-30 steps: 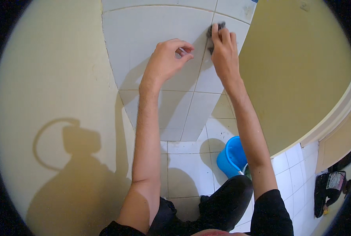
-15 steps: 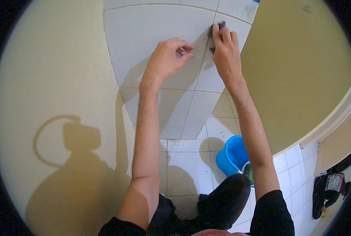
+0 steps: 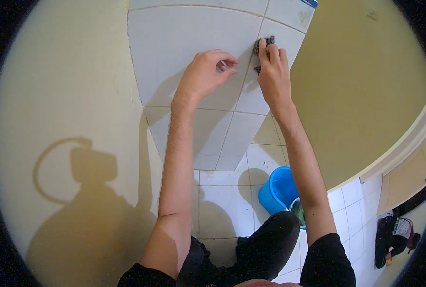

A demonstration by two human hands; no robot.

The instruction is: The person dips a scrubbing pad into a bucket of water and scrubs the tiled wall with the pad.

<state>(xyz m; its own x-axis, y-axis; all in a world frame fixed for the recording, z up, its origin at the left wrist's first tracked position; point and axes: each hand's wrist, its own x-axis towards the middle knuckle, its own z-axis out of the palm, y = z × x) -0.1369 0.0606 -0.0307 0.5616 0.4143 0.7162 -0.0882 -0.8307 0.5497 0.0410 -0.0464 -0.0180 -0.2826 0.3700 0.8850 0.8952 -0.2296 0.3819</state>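
My right hand presses a dark grey, mesh-like scouring pad against the white tiled wall, by a vertical grout line near the wall's right edge. Its fingers lie over the pad, and a bit of the pad shows below them on the left. My left hand hovers beside it in front of the same tiles, thumb and fingers curved but apart, with nothing between them. Whether it touches the wall I cannot tell.
On the tiled floor stand a blue bucket and a light-rimmed container holding something green, partly behind my right forearm. A cream wall rises on the left. At the far right another person is low near the floor.
My right hand and the scouring pad have slid slightly down the tile. The left hand has barely moved, and the view has shifted a little.
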